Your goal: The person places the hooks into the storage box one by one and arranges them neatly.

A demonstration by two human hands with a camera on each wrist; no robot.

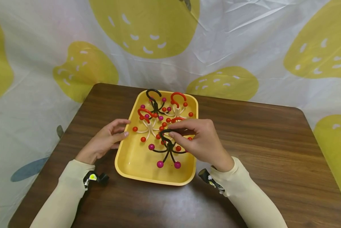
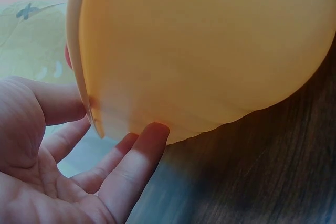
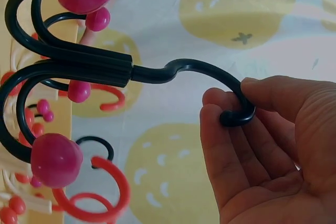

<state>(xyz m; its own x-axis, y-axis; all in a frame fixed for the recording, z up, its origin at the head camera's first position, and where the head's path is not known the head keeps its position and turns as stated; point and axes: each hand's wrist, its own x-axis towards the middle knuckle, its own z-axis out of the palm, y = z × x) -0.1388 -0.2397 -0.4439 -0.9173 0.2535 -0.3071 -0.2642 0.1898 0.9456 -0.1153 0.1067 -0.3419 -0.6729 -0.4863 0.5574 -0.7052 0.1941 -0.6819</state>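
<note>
My right hand (image 1: 201, 139) pinches a black hook hanger (image 3: 110, 69) by its curved top, between thumb and fingertips. Several curved black legs spread from its stem, tipped with magenta balls (image 3: 56, 160). In the head view it hangs upright over the near half of a yellow tray (image 1: 136, 164). My left hand (image 1: 105, 139) is at the tray's left side, thumb at the rim. In the left wrist view its extended fingers (image 2: 142, 156) rest against the tray's outer wall (image 2: 199, 51).
Inside the tray's far half sit another black hanger (image 1: 155, 106) with magenta balls and several cream hangers (image 1: 150, 126) with red hooks and red balls. The tray stands on a brown wooden table (image 1: 258, 142). Behind it hangs a fruit-printed white cloth (image 1: 164, 71).
</note>
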